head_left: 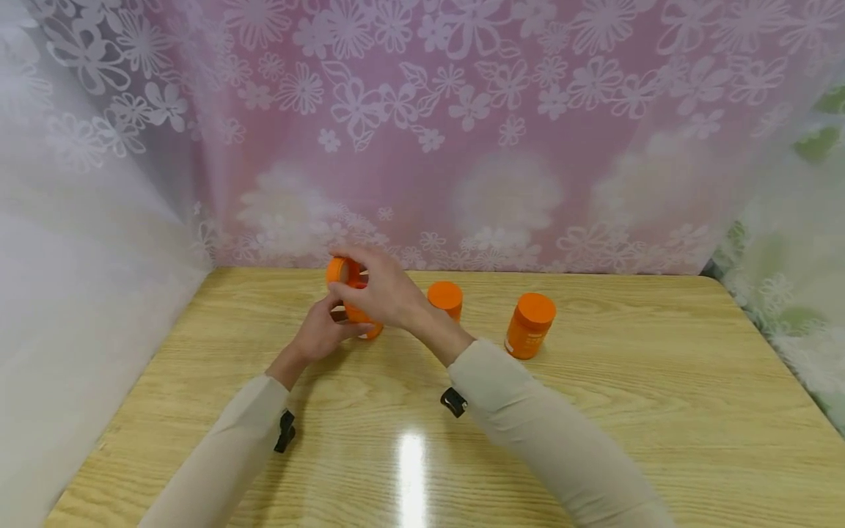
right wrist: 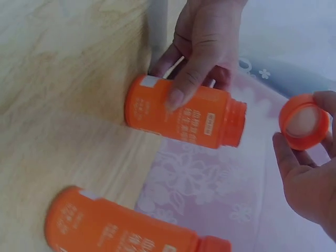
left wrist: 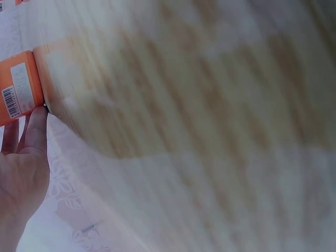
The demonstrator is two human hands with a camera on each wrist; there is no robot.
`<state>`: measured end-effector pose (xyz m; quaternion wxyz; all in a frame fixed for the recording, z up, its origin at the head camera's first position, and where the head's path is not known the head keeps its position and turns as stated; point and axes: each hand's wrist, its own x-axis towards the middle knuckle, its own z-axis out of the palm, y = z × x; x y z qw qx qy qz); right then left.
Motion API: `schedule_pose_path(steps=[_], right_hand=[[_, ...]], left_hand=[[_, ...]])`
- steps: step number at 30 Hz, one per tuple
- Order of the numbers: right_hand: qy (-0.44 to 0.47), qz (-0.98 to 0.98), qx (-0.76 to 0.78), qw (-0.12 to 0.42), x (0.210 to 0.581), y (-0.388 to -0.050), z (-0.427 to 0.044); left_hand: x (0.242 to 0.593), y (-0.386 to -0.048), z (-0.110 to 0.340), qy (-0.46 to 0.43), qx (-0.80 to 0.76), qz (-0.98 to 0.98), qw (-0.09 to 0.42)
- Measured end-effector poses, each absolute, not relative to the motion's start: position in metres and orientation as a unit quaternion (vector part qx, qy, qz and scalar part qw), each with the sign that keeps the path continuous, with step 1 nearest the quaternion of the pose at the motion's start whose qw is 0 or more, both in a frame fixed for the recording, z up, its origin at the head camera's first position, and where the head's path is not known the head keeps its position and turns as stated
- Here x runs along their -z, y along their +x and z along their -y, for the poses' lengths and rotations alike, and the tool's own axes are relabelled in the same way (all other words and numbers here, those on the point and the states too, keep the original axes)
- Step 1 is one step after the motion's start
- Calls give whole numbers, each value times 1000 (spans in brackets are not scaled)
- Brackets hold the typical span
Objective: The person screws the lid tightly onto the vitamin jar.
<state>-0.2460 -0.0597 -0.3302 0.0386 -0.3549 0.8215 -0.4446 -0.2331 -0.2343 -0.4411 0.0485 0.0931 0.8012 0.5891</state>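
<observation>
In the right wrist view, my left hand (right wrist: 210, 44) grips an open orange bottle (right wrist: 202, 115) around its body, thumb along the printed front. The bottle's threaded neck is bare, and its base meets the wooden table. My right hand (head_left: 389, 290) pinches the orange screw cap (right wrist: 298, 126) by its rim, apart from the neck, with the pale inner side showing. From the head view, the right hand and cap hide much of the bottle. A white barcode label (left wrist: 20, 90) shows on the bottle in the left wrist view.
Two more orange bottles with caps on stand to the right: a nearer bottle (head_left: 445, 295), partly behind the right forearm, and a farther bottle (head_left: 533, 326). Floral curtains (head_left: 422, 132) hang behind and beside the wooden table (head_left: 356, 433). Each wrist has a small black device.
</observation>
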Motion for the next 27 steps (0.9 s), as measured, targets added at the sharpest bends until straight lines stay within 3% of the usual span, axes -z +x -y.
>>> schedule_pose_path(steps=[11, 27], right_hand=[[-313, -783, 537, -10, 346, -252, 65], [-285, -784, 552, -5, 368, -253, 64]], left_hand=[[443, -236, 232, 123, -567, -814, 23], [443, -235, 233, 115, -595, -795, 39]])
